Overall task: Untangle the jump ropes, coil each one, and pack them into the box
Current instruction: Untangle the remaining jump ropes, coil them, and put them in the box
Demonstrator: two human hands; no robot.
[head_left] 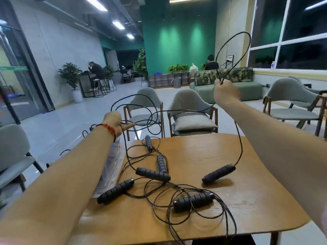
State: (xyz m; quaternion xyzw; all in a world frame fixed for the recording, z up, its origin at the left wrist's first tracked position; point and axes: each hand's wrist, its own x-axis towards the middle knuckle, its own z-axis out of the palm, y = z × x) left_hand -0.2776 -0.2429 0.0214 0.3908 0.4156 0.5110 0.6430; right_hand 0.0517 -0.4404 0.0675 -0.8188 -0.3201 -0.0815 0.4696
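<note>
**Kid:** Why is the right hand so high up, at the upper right of the picture?

**Helper:** Its fingers are curled tight round the black cord. I think it lifts the cord so it comes out of the messy pile. A big loop stands up above the fist.

**Kid:** And the left hand, in the middle left?

**Helper:** Its fingers look curled round the same cord, with one finger sticking out. The two hands are held apart, so the cord is pulled straight between them. That way you can see where it crosses over itself.

**Kid:** What hangs down on the right?

**Helper:** One handle, tilted, on the end of that cord. I cannot tell if its low end touches the table.

**Kid:** Where are the other jump ropes?

**Helper:** They lie on the table, in the lower middle. Their handles and thin cords are all mixed up, so the job has only begun, I think.

**Kid:** And the box?

**Helper:** It is see-through, at the left edge of the table, partly under the left arm. It is close by, so a coiled rope can go in easily. No coiled rope is to be seen yet.

**Kid:** What could go wrong?

**Helper:** A hard pull may drag the pile along or make a knot tighter.
</note>
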